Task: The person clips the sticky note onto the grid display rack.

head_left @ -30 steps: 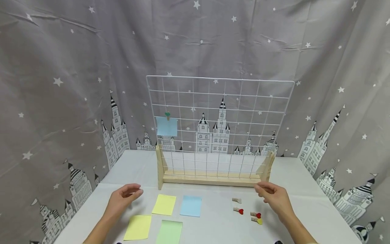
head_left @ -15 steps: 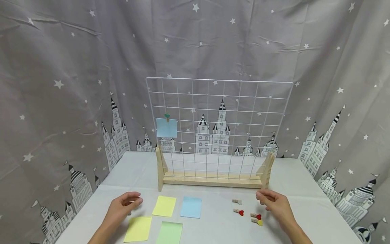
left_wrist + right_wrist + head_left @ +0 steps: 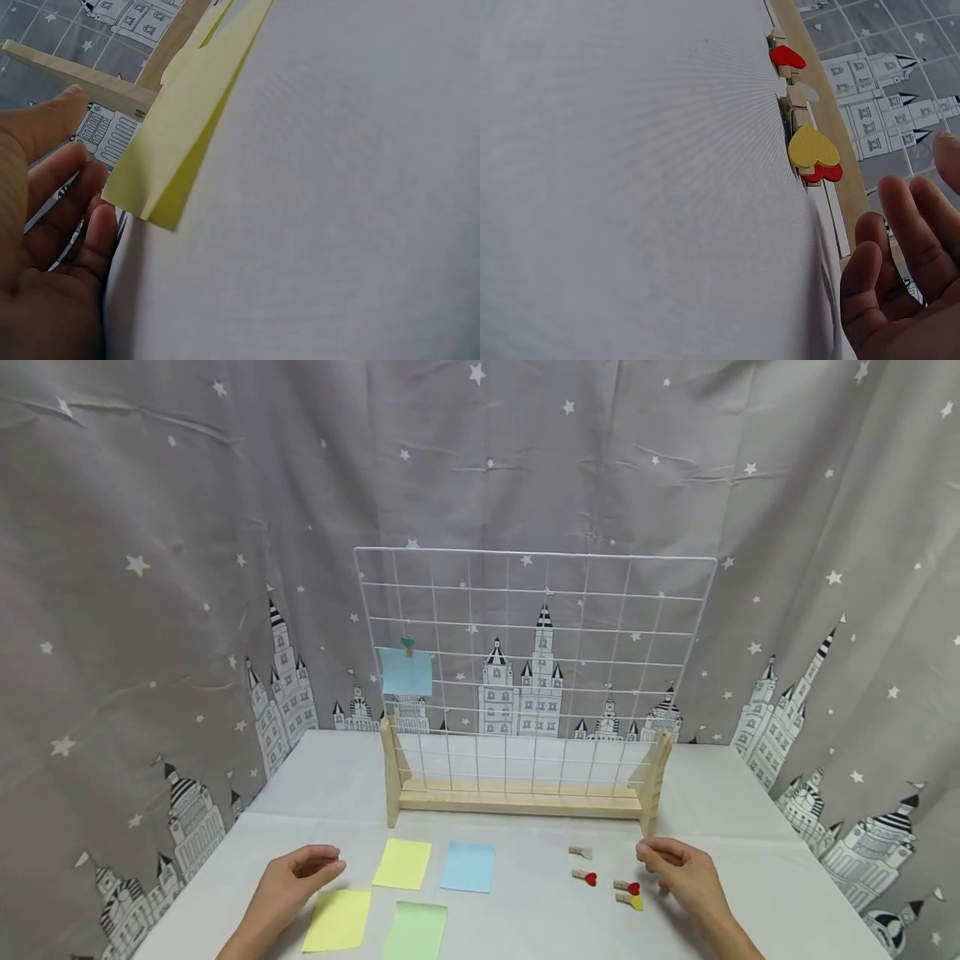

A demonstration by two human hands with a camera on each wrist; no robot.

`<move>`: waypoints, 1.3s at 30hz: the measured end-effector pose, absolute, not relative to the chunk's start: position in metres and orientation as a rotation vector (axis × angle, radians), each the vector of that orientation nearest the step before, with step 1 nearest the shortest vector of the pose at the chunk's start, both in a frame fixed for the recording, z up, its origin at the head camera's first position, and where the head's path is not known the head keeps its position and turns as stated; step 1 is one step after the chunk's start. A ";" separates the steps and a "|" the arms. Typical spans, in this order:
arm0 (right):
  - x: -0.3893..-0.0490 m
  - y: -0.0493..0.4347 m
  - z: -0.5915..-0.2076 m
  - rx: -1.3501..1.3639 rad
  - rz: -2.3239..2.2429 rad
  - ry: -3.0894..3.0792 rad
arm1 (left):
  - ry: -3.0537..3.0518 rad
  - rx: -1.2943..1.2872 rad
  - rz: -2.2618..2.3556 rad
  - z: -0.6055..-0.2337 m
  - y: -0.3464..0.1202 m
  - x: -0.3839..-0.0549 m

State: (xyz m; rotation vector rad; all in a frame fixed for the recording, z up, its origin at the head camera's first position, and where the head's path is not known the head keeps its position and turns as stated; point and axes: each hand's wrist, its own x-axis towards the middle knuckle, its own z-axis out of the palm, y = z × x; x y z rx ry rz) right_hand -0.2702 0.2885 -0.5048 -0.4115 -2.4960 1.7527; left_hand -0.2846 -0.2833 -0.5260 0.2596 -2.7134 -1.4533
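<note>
My left hand (image 3: 291, 887) hovers over the table's left side with loosely bent fingers and nothing in them. Beside it lie two yellow sticky notes (image 3: 337, 920), a blue sticky note (image 3: 468, 867) and a green sticky note (image 3: 416, 932). My right hand (image 3: 688, 875), also holding nothing, is just right of several small wooden clothespins with hearts. Among them are a yellow-heart clothespin (image 3: 814, 148), a red-heart clothespin (image 3: 585, 877) and a pale-heart clothespin (image 3: 581, 852). On the white wire grid (image 3: 525, 643), a green-heart clothespin (image 3: 408, 645) pins up another blue note (image 3: 407, 672).
The grid stands upright in a wooden base (image 3: 517, 802) across the back of the white-covered table (image 3: 525, 902). Behind hangs a grey curtain (image 3: 480, 460) printed with stars and castles.
Both hands have lowered and come slightly nearer to the table's front, the right one away from the base's right end. Notes and clothespins lie as before; the head view shifts slightly.
</note>
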 end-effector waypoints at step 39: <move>-0.265 0.284 -0.525 -0.152 1.155 -2.822 | -2.959 0.072 -1.075 -0.524 -0.281 -0.276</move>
